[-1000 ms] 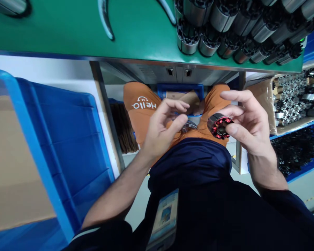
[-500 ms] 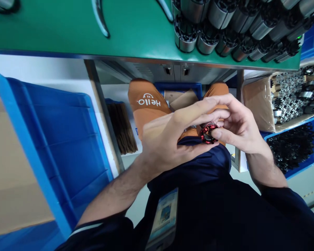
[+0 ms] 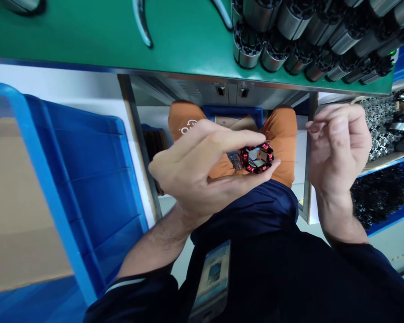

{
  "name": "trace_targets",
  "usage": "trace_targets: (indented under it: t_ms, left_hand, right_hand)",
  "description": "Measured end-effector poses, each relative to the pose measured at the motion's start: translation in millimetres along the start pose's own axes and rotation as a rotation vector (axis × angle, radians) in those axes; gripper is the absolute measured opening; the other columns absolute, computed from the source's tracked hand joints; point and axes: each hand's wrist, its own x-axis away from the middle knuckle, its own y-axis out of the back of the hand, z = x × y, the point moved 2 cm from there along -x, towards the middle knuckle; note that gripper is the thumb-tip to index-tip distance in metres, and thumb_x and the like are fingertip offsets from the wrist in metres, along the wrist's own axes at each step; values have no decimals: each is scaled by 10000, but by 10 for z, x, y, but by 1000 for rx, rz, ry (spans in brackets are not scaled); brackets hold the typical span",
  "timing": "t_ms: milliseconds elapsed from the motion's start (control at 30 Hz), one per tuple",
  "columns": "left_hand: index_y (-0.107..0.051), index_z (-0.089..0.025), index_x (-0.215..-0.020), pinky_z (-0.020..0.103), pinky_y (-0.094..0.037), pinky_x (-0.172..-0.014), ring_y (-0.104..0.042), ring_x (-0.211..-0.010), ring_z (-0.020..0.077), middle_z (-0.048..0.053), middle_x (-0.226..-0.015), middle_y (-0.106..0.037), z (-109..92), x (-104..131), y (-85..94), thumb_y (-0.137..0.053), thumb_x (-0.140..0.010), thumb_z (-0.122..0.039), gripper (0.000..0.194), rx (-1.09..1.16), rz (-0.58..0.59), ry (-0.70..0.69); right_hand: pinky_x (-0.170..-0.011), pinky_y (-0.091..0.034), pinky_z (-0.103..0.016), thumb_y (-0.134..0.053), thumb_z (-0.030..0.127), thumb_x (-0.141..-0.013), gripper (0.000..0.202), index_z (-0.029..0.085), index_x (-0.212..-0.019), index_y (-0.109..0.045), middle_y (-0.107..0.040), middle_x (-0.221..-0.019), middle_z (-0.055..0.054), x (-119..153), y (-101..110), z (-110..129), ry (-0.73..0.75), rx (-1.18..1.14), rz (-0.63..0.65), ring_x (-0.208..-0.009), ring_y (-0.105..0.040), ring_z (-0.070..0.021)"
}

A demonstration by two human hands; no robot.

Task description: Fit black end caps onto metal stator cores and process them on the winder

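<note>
My left hand [image 3: 195,172] grips a small motor stator [image 3: 245,158] between thumb and fingers, over my lap. The stator is a dark ring with red wire windings, its open end turned up so that I see through its bore. A very fine wire seems to stick out to the right of it. Raised to the right and apart from the stator is my right hand [image 3: 338,148], its fingers curled and the fingertips pressed together. Whatever may be in that pinch is too small to make out.
Metal stator cores [image 3: 247,47] stand in rows on the green bench [image 3: 87,38], near a curved tool handle [image 3: 142,24]. A blue bin [image 3: 97,166] is at left. At right are a box of metal rings [image 3: 379,121] and a blue bin of black parts [image 3: 382,193].
My right hand has left the stator and moved right and slightly up. My left hand still holds the stator, now shifted a little left and up, its bore exposed.
</note>
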Motion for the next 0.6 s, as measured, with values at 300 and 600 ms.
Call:
trace_targets:
  t_ms: [300, 600]
  left_hand:
    - [-764, -307, -1331, 413, -702, -950, -843, -1049, 197, -18, -1155, -892, -193, -106, 23, -874, -1142, -521, 306, -139, -116, -202]
    - [-614, -252, -1338, 410, -667, -1020, -718, -1145, 242, 64, -1176, -692, -130, -178, -211, -711, -1212, -464, 265, -44, -172, -310]
  right_hand:
    - [-870, -685, -464, -918, 330, -1083, 71, 337, -1029, -871, -851, -965, -3, 78, -74, 243, 115, 56, 235, -910, -806, -244]
    - [-767, -716, -327, -1002, 444, -1034, 180, 348, -1170, -935, -861, -984, 25, 206, -134, 129, -324, -241, 127, -804, -789, -159]
